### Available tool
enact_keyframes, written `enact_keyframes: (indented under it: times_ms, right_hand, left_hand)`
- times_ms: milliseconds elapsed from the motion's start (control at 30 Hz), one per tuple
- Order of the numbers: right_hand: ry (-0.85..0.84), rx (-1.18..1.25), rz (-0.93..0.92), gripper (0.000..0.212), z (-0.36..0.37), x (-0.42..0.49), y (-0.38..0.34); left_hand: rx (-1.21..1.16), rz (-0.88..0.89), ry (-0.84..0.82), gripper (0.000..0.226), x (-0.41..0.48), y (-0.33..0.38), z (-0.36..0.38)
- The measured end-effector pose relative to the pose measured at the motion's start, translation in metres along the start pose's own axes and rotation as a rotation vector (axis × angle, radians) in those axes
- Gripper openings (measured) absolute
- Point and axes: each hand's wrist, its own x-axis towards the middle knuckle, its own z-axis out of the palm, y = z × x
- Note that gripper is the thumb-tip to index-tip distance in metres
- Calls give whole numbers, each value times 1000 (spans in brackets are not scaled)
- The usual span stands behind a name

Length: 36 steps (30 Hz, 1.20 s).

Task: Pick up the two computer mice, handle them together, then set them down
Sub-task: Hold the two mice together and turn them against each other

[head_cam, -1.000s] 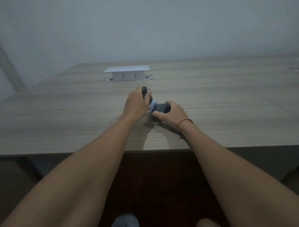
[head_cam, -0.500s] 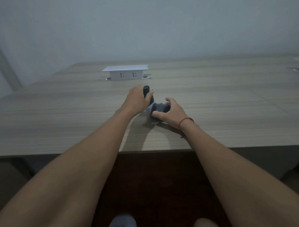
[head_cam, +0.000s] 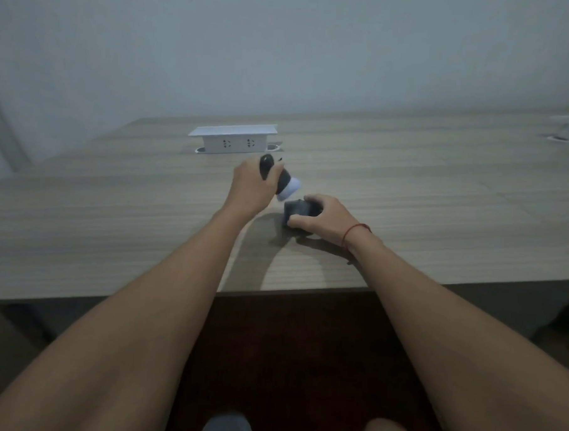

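Wood-grain laminate table fills the middle of the view, long and pale, with a plain wall behind it. Two bare forearms reach forward over its near edge. Beyond both grips, farther from the person, stands a white rectangular pop-up socket box set into the tabletop.

Left hand is closed around a black and white computer mouse, lifted clear of the table and tilted, its white end pointing down and to the right toward the other grip. Fingers wrap its dark upper half, likely so it can be turned freely in the air.

Right hand, with a thin red string bracelet at the wrist, clasps a dark grey computer mouse from above and behind. This mouse sits low, just below and right of the raised one; whether it touches the table cannot be told.

The two mice are close, their near ends almost meeting but seemingly apart. Judging from this, the handling step is under way and setting down has yet to come.
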Motion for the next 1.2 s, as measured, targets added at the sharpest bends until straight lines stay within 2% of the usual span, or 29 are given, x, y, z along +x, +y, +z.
enact_keyframes:
  times_ms: [67,133,233,333,400,467,600,800,1000,1100,1200]
  right_hand:
    - [-22,24,-2,60,-2,1,1]
    - [-27,18,-9,63,-3,3,1]
    - [8,-7,12,87,-3,5,3]
    - [-5,40,37,104,-4,5,3]
    - [-25,41,49,102,-5,6,3]
    - [-33,41,48,100,-5,6,3]
    - [-21,61,55,110,-5,6,3]
    - [-39,81,55,112,-4,6,3]
    - [8,44,46,105,-3,2,1]
    - [-18,64,29,88,-5,1,3]
    - [-25,66,36,103,-5,0,0]
  left_hand:
    - [11,46,-55,29,0,11,0]
    - [143,35,-147,29,2,10,2]
    - [300,-7,-240,25,4,-3,4]
    - [212,28,-163,27,5,-7,5]
    - [82,56,-105,30,6,-3,5]
    - [10,73,-122,31,5,1,3]
    - [192,91,-205,29,11,-3,1]
    - [109,200,-444,43,14,24,-12]
    - [228,174,-259,32,17,16,10]
    - [167,170,-411,39,20,18,1]
    - [149,136,-432,36,24,19,-9]
